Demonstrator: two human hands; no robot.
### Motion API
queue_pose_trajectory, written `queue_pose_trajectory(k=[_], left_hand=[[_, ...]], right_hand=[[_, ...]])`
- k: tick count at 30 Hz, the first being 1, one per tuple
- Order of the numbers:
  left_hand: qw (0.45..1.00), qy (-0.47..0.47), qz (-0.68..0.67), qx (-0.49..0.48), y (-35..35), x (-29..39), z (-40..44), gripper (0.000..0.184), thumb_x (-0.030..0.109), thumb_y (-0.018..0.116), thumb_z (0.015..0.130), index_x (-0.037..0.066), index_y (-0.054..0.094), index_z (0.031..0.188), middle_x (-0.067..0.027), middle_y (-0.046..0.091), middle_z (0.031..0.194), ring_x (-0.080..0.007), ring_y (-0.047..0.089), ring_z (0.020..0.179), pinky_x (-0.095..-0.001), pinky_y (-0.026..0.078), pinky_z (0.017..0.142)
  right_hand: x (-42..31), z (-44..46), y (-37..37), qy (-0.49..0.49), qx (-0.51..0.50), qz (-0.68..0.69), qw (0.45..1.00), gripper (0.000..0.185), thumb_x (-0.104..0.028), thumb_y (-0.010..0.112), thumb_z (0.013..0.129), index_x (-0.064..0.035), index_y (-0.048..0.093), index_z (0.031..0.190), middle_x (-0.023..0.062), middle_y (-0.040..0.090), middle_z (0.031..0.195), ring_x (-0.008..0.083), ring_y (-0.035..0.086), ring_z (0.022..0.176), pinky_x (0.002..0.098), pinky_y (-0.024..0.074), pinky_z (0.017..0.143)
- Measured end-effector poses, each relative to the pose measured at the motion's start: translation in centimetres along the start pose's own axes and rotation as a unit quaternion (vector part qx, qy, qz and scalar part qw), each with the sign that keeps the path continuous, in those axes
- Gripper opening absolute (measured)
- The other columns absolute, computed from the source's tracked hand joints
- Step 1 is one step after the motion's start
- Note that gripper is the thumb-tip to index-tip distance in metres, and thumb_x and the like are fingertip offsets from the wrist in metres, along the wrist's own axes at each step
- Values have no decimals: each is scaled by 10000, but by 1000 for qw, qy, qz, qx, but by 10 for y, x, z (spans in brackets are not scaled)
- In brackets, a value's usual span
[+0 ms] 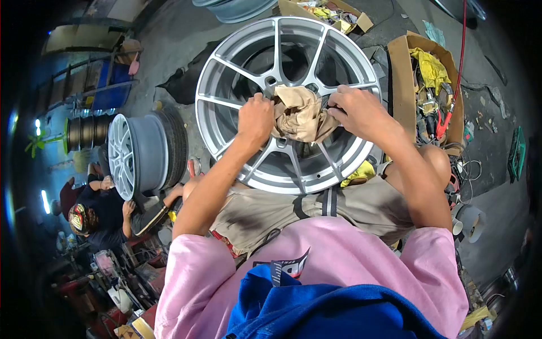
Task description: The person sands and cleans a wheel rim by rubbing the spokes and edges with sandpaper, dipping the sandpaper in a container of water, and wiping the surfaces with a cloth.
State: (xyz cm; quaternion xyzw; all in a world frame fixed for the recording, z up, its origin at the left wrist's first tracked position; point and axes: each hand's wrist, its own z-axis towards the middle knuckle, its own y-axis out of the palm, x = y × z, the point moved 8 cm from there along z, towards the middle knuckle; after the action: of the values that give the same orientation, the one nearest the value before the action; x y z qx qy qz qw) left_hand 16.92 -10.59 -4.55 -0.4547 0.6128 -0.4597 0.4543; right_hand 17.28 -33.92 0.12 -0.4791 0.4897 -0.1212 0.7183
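Crumpled tan cloth [303, 113] lies between your two hands, bunched over the middle of the silver wheel [277, 48]; it sits just right of your left hand [257, 117] and just left of your right hand [357, 110]; your left hand is curled in tight, fingers closed on the cloth's near edge; your right hand is bent, fingertips and thumb set narrowly at the opposite edge; cannot tell whether they pinch it; spokes of the wheel fan out beneath and around both hands, the rim reaching toward your lap below them; off to the right of your right hand, a cardboard box [398, 85] with a yellow bag [432, 73] on top; well left of your left hand, a second wheel [149, 152], another person [101, 212] touching it.
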Motion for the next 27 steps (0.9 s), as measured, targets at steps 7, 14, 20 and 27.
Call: queue_pose_trajectory(k=[7,14,20,27], left_hand=[[980,131,-35,145,-63,-143,-44,246,181,605,1032,48,733,1195,-111,709,1217,-304,717,1054,-427,615,845],[979,123,-58,153,-14,-71,-37,214,166,600,1029,32,739,1123,-151,709,1114,-366,713,985,-457,598,837],[962,120,-208,131,-77,-62,9,247,183,582,1037,-37,694,1052,-238,682,971,-443,663,906,-477,512,805],[950,260,-3,175,-56,-36,32,215,159,612,992,56,740,1130,-111,706,1151,-316,672,1078,-421,585,895]], right_hand=[[20,-15,8,36,-37,-8,999,196,-182,723,946,1,724,1016,203,682,1004,444,678,961,525,536,849],[12,-6,14,37,-56,-43,997,225,-205,732,940,-4,721,1041,196,690,1051,429,689,984,525,547,874],[10,-10,16,31,-57,-34,997,218,-204,731,938,-14,728,1046,189,693,1077,418,692,999,515,551,886],[20,-6,6,38,-11,-35,999,197,-195,739,932,-11,732,1005,191,702,1039,428,693,975,522,550,871]])
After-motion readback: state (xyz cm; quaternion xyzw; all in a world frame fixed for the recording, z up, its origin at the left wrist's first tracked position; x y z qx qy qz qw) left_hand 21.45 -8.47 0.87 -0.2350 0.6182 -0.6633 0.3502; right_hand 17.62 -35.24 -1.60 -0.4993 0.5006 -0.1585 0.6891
